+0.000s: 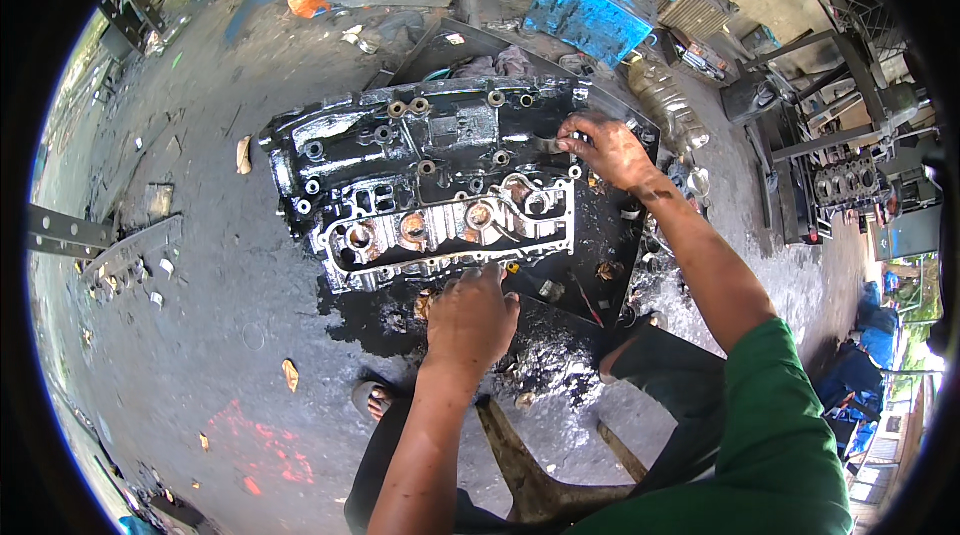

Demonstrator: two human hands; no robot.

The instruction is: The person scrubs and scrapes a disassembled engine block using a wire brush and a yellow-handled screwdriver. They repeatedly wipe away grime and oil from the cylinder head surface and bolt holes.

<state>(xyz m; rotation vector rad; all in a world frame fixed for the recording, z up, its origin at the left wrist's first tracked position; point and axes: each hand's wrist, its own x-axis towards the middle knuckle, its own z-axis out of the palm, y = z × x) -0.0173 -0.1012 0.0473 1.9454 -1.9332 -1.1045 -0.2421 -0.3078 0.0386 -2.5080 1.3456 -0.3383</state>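
A large, oily black engine casting (455, 135) with several round bosses lies in front of me. Along its near side runs a pale bare-metal section (440, 235) with round openings, some rust-brown inside. My right hand (608, 147) is closed in a pinch over the casting's right end, at a small grey flat piece (548, 145) whose kind I cannot make out. At the near edge of the pale metal, my left hand (470, 320) has its back turned up and its fingers curled. Those fingertips are partly hidden, so what they hold, if anything, does not show.
Under the casting is a dark metal tray (625, 260), with a red-handled tool (588, 300) and small parts at its near right. Beyond stand a blue machine (585, 10) and a clear plastic bottle (668, 105). A metal rack (830, 140) holds engine parts at right.
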